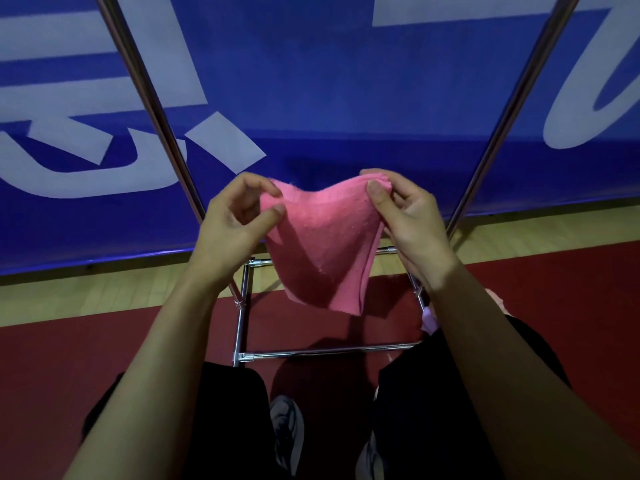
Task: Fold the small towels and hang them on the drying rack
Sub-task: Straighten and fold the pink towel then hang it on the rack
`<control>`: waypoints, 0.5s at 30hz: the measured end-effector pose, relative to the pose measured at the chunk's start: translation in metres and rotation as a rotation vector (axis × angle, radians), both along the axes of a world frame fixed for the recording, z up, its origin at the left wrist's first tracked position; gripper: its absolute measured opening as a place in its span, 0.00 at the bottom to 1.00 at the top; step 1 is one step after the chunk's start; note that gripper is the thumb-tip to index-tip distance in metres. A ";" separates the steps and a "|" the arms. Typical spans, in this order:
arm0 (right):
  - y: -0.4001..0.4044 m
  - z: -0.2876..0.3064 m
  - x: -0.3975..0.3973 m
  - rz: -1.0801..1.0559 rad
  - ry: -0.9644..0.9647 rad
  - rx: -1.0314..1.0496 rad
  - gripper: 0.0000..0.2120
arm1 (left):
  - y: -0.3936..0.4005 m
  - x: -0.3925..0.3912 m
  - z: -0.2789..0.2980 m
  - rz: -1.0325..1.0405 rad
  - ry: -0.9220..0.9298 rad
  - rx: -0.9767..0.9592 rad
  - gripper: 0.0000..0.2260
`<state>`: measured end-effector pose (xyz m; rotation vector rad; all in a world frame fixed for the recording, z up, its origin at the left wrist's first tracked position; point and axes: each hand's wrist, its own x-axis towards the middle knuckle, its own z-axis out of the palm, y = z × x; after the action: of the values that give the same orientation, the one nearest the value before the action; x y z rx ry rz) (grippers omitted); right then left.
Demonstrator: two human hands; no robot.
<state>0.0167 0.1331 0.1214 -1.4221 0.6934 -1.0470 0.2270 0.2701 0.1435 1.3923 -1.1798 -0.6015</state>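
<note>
A small pink towel (323, 247) hangs folded in the air between my hands, at the middle of the view. My left hand (232, 230) pinches its upper left corner between thumb and fingers. My right hand (408, 216) pinches the upper right corner. The towel sags in the middle and tapers to a point below. The metal drying rack (242, 323) stands beneath and behind it: two shiny poles (156, 105) rise outward to the left and right, and a rectangular base frame lies on the floor.
A blue banner (329, 81) with large white letters stands behind the rack. The floor is a red mat (69, 358) with a strip of wood. A light pink cloth (429, 318) shows beside my right forearm. My black trousers and grey shoes are at the bottom.
</note>
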 end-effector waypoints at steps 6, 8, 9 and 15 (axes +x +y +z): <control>-0.001 -0.004 0.004 -0.066 0.137 -0.133 0.14 | 0.003 0.004 0.006 -0.005 -0.051 0.050 0.09; -0.003 -0.006 0.006 -0.077 0.179 -0.137 0.16 | 0.003 0.007 0.005 0.059 -0.054 0.042 0.09; -0.003 -0.007 0.006 -0.080 0.204 -0.146 0.17 | 0.003 0.008 0.004 0.090 -0.071 0.043 0.09; -0.001 -0.004 0.008 -0.188 0.319 -0.231 0.17 | -0.001 0.006 -0.004 0.113 -0.240 0.114 0.08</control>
<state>0.0251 0.1326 0.1169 -1.7739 0.9755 -1.0818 0.2330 0.2694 0.1399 1.6520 -1.2612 -0.4364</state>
